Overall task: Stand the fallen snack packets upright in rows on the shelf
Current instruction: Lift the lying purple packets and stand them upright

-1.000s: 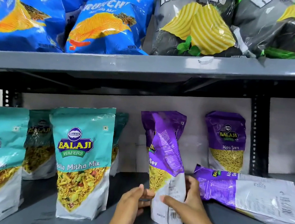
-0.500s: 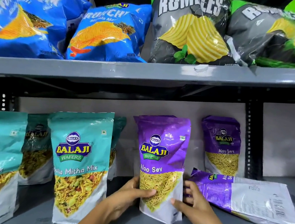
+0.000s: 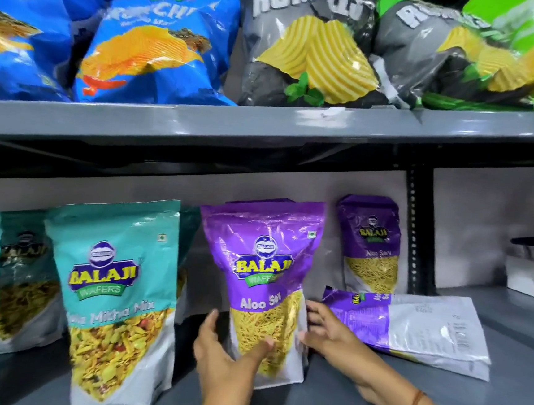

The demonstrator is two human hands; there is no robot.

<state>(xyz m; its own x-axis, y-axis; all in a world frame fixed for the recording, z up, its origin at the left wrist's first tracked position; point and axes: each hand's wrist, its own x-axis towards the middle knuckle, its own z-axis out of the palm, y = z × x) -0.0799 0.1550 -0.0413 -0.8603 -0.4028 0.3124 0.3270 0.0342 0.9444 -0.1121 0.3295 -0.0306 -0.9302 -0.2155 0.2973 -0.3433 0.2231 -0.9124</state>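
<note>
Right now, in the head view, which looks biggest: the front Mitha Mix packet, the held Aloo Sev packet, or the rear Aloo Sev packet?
1. Mitha Mix packet
2. Held Aloo Sev packet, slightly smaller
3. Rear Aloo Sev packet, but it stands farther back

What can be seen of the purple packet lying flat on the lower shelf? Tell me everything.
The fallen Aloo Sev packet is a glossy plastic pouch lying on its side, back face up, on the grey lower shelf. Its purple end points left and its white end, with small print, points right. It lies in front of a standing purple packet. The right hand is right beside its left end; actual contact is unclear.
</note>
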